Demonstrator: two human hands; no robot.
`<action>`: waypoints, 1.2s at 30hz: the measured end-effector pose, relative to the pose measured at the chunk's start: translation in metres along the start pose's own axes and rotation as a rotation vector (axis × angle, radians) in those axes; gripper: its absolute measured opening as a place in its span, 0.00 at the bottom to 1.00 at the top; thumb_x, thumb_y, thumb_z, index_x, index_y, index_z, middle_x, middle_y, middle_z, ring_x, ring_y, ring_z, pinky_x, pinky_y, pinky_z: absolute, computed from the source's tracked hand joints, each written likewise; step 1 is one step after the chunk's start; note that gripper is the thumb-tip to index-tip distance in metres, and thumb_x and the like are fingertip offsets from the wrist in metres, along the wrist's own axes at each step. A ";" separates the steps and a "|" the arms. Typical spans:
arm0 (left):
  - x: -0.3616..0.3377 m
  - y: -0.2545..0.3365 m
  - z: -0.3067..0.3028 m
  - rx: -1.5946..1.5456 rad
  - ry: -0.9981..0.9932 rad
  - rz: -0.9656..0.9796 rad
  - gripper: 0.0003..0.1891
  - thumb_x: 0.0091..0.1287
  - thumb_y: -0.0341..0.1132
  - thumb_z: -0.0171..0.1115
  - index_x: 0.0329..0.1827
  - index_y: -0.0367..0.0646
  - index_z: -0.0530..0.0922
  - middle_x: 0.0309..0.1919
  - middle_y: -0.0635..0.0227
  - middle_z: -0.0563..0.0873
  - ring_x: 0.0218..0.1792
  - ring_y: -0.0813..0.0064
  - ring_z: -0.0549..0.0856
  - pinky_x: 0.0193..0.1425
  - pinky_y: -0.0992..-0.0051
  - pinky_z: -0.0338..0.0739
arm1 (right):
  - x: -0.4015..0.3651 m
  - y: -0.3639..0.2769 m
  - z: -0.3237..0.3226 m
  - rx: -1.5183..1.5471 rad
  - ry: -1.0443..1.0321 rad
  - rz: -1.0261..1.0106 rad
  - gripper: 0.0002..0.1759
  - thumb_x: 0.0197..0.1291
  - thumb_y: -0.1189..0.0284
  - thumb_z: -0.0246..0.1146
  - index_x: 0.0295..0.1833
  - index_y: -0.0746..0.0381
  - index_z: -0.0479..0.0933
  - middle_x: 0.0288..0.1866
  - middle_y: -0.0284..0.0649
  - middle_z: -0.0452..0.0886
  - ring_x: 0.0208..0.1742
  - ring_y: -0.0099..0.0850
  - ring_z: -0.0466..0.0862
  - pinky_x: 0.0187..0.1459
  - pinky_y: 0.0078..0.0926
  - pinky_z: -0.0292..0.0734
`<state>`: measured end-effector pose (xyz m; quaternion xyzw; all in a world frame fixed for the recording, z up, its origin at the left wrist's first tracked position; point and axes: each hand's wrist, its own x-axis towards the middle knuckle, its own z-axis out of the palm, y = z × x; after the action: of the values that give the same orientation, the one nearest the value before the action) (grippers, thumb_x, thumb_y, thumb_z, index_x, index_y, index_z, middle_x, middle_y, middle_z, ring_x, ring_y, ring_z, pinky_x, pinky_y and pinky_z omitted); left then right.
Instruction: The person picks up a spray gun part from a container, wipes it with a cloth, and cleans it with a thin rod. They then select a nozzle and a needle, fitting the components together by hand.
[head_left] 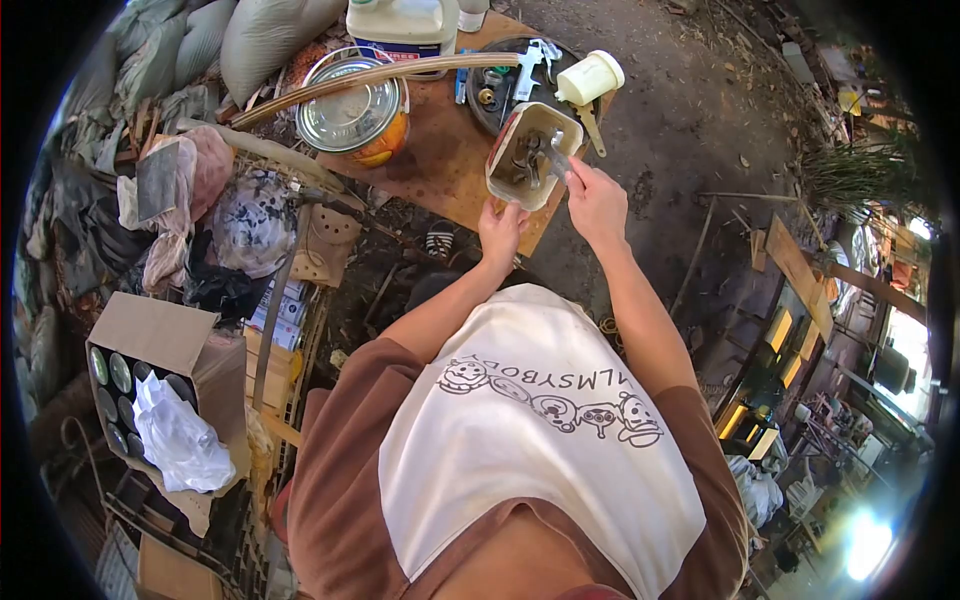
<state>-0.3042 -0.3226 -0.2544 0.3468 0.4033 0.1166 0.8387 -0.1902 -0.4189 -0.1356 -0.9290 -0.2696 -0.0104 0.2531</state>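
My left hand (503, 232) is closed on the near rim of a cut-open, box-shaped container (497, 178) with pale inner walls. Dark, wet-looking streaks and loops (528, 155) show at its bottom. My right hand (598, 203) is closed around a flat grey tool (553, 157), which slants over the right wall into the container; its exact kind I cannot tell. Just beyond, a spray gun (526, 72) with a cream-coloured cup (590, 78) rests on a dark round lid (485, 110).
On the brown board tabletop (430, 170) stand a metal paint can (348, 112) and a white jug (400, 25). A wooden strip (380, 73) crosses over the can. At the left, a cardboard box (220, 390) holds several cans and crumpled white plastic (178, 435). Filled sacks (262, 50) lie behind.
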 end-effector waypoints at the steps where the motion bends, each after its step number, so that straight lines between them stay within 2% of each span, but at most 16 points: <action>1: 0.000 0.001 0.001 0.002 0.005 -0.002 0.29 0.76 0.36 0.64 0.75 0.34 0.66 0.52 0.61 0.88 0.44 0.74 0.90 0.50 0.75 0.86 | 0.000 -0.001 0.001 -0.002 0.001 -0.001 0.16 0.69 0.65 0.65 0.60 0.53 0.86 0.37 0.44 0.86 0.40 0.49 0.87 0.43 0.47 0.82; 6: 0.001 0.000 0.001 0.006 0.009 0.003 0.34 0.76 0.37 0.65 0.78 0.32 0.61 0.51 0.60 0.88 0.42 0.75 0.90 0.47 0.76 0.86 | -0.009 -0.001 0.024 -0.084 0.051 -0.172 0.17 0.69 0.67 0.66 0.61 0.53 0.86 0.33 0.42 0.81 0.34 0.47 0.86 0.37 0.45 0.81; 8: 0.000 0.000 0.002 -0.033 -0.010 0.014 0.37 0.76 0.36 0.64 0.82 0.31 0.57 0.47 0.60 0.88 0.42 0.75 0.88 0.43 0.77 0.82 | -0.017 0.000 0.032 -0.083 0.026 -0.180 0.18 0.69 0.67 0.66 0.62 0.53 0.85 0.33 0.42 0.81 0.33 0.47 0.86 0.36 0.45 0.82; 11: 0.004 -0.006 -0.001 -0.030 -0.034 0.025 0.35 0.76 0.38 0.66 0.79 0.32 0.60 0.51 0.60 0.88 0.44 0.75 0.90 0.46 0.76 0.85 | -0.023 0.000 0.037 -0.058 -0.025 -0.178 0.18 0.69 0.66 0.66 0.63 0.54 0.85 0.33 0.42 0.81 0.33 0.48 0.86 0.36 0.45 0.82; 15: 0.004 -0.005 -0.006 0.001 -0.037 0.021 0.34 0.77 0.37 0.65 0.78 0.31 0.61 0.51 0.60 0.88 0.44 0.75 0.90 0.47 0.76 0.85 | -0.018 -0.001 0.034 -0.069 -0.084 -0.100 0.18 0.71 0.64 0.63 0.63 0.54 0.84 0.35 0.43 0.85 0.34 0.50 0.87 0.38 0.47 0.83; 17: 0.003 -0.004 -0.002 -0.018 -0.016 0.017 0.37 0.76 0.37 0.65 0.81 0.31 0.57 0.45 0.62 0.88 0.41 0.77 0.87 0.42 0.78 0.80 | -0.011 -0.002 0.032 -0.054 -0.109 -0.077 0.18 0.72 0.64 0.63 0.63 0.54 0.85 0.37 0.44 0.85 0.37 0.50 0.87 0.40 0.48 0.83; 18: 0.003 -0.002 -0.001 -0.017 -0.019 0.017 0.37 0.76 0.37 0.65 0.81 0.31 0.57 0.45 0.62 0.88 0.41 0.77 0.87 0.42 0.78 0.80 | -0.008 -0.002 0.030 -0.040 -0.138 -0.058 0.18 0.72 0.64 0.63 0.63 0.54 0.85 0.38 0.44 0.86 0.40 0.50 0.88 0.42 0.48 0.83; 22: -0.002 0.002 0.003 -0.008 -0.019 0.021 0.35 0.76 0.37 0.65 0.80 0.32 0.59 0.44 0.63 0.88 0.40 0.77 0.87 0.42 0.78 0.81 | 0.001 -0.008 0.025 -0.010 -0.133 -0.104 0.17 0.72 0.65 0.63 0.62 0.53 0.85 0.38 0.44 0.86 0.40 0.50 0.87 0.43 0.47 0.83; 24: -0.001 0.002 0.002 -0.003 -0.013 0.022 0.35 0.76 0.37 0.65 0.80 0.32 0.60 0.44 0.62 0.88 0.40 0.77 0.87 0.42 0.78 0.81 | 0.007 -0.008 0.020 -0.082 -0.193 -0.131 0.17 0.71 0.65 0.64 0.62 0.53 0.86 0.38 0.44 0.86 0.40 0.50 0.87 0.43 0.47 0.83; 30: 0.003 -0.002 -0.001 -0.028 -0.018 0.025 0.35 0.76 0.35 0.64 0.80 0.33 0.60 0.45 0.62 0.88 0.40 0.77 0.87 0.43 0.78 0.81 | 0.011 -0.003 0.022 -0.053 -0.081 -0.165 0.17 0.71 0.64 0.63 0.62 0.52 0.85 0.37 0.44 0.84 0.38 0.49 0.87 0.41 0.47 0.83; 32: 0.003 -0.004 -0.004 0.009 -0.035 0.017 0.32 0.77 0.37 0.65 0.79 0.35 0.62 0.53 0.61 0.89 0.43 0.75 0.89 0.47 0.76 0.85 | 0.015 -0.005 0.018 -0.067 -0.080 -0.160 0.17 0.71 0.64 0.62 0.62 0.52 0.85 0.38 0.44 0.85 0.39 0.49 0.87 0.42 0.47 0.83; 36: 0.003 -0.003 -0.005 0.023 -0.048 0.023 0.32 0.77 0.37 0.65 0.78 0.35 0.63 0.53 0.61 0.89 0.43 0.74 0.90 0.47 0.76 0.85 | 0.022 -0.001 0.016 -0.060 -0.098 -0.162 0.17 0.72 0.64 0.62 0.62 0.52 0.85 0.39 0.44 0.86 0.39 0.50 0.87 0.42 0.48 0.83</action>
<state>-0.3061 -0.3208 -0.2607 0.3635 0.3806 0.1133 0.8427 -0.1739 -0.3996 -0.1460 -0.9108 -0.3556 0.0062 0.2099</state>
